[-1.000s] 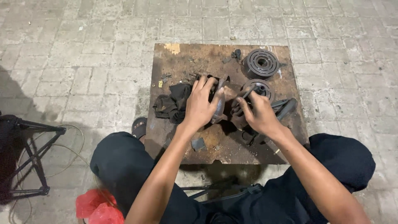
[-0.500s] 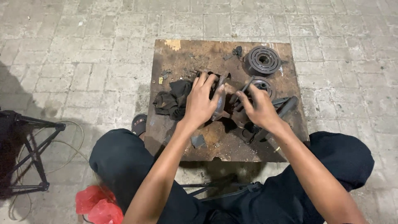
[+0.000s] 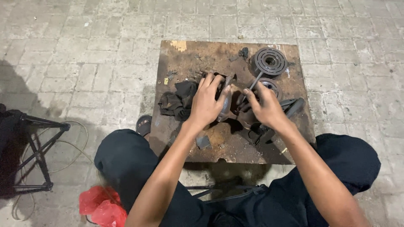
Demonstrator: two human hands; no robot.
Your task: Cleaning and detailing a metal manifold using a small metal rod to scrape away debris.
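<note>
Rusted, oil-stained desk (image 3: 189,54), one, low on grey paving between my two knees. At its centre, one dark metal housing (image 3: 229,105): my left hand (image 3: 208,103) is cupped over its left side, fingers curled around it. My right hand (image 3: 265,107) is closed around one thin metal rod (image 3: 252,86), which slants up toward the far right corner. Grooved pulleys, two: one large (image 3: 269,62) at the far right corner, one smaller (image 3: 269,86) just behind my right hand. Black rag (image 3: 176,101), one, bunched just left of my left hand. Open room: far left corner and near left strip of the desk, bare but for small scraps. Right edge crowded. Off the desk, left: one black folding stand (image 3: 38,147), one red bag (image 3: 101,206).
</note>
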